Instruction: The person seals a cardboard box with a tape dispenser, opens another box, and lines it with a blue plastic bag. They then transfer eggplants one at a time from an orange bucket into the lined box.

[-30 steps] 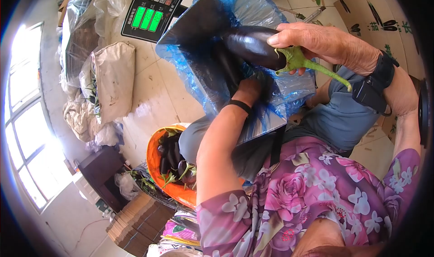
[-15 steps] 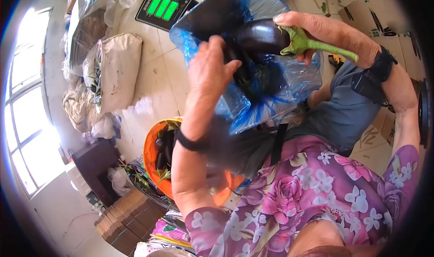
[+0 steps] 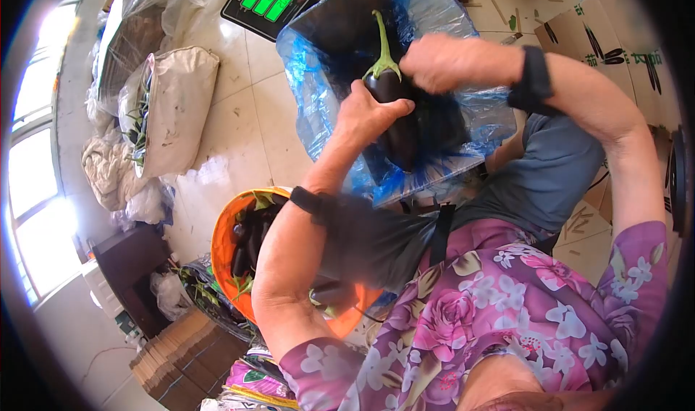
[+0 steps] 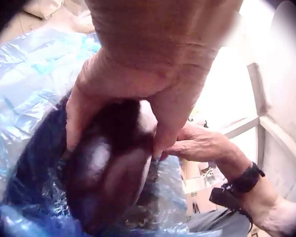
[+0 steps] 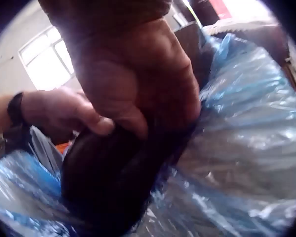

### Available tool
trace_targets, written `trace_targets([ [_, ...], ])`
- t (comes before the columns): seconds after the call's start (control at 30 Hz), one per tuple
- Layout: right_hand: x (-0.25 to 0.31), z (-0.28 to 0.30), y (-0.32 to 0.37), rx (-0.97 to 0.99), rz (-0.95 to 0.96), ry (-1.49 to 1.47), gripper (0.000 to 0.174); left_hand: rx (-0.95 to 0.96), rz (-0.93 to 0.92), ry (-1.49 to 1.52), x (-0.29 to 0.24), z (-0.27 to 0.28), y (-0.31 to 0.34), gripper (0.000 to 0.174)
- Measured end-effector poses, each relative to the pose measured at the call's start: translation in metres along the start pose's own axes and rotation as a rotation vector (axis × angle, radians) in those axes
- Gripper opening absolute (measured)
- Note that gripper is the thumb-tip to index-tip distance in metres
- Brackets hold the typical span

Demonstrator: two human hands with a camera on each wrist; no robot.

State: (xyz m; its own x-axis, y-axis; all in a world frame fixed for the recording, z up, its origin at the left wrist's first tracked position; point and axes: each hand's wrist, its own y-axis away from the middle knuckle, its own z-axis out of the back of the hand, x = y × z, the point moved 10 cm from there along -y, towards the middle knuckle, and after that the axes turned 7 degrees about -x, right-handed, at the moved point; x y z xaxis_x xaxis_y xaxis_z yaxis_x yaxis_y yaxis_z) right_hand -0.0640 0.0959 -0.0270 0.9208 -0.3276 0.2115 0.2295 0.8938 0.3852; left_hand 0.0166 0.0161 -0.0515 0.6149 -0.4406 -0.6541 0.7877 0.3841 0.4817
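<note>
A dark purple eggplant with a green cap and long stem lies over the blue plastic liner of a box, its stem pointing away from me. My left hand grips it below the cap, thumb across the top. In the left wrist view, fingers and thumb straddle the glossy eggplant. Close beside the cap is my right hand, blurred, its fingers bent downward. The right wrist view has this hand against dark eggplant skin; its fingertips are hidden, and I cannot tell whether they hold anything.
An orange tub of eggplants stands by my left knee. A scale display glows green beyond the box. At left lies a pale sack, with stacked flat cardboard nearer me. A printed carton is at right.
My right hand has moved left over the box; the eggplant it held by the cap end is no longer seen there. My left hand, empty half a second ago, now grips an eggplant with its stem pointing away.
</note>
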Motion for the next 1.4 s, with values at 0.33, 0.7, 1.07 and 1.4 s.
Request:
trace_targets([
  [0.33, 0.047, -0.104, 0.024, -0.342, 0.591, 0.381, 0.019, -0.151, 0.160, -0.152, 0.028, -0.023, -0.017, 0.112],
  [0.7, 0.025, -0.113, 0.038, -0.155, 0.493, 0.773, 0.038, -0.010, 0.162, -0.065, 0.049, -0.077, -0.032, 0.113],
  [1.07, 0.025, -0.108, 0.033, -0.095, 0.500, 0.611, 0.028, 0.068, -0.048, -0.195, 0.041, -0.107, -0.054, 0.100],
  [1.4, -0.015, -0.007, 0.014, -0.035, 0.211, 0.026, 0.041, -0.245, -0.461, 0.491, -0.035, 0.181, 0.098, 0.024],
])
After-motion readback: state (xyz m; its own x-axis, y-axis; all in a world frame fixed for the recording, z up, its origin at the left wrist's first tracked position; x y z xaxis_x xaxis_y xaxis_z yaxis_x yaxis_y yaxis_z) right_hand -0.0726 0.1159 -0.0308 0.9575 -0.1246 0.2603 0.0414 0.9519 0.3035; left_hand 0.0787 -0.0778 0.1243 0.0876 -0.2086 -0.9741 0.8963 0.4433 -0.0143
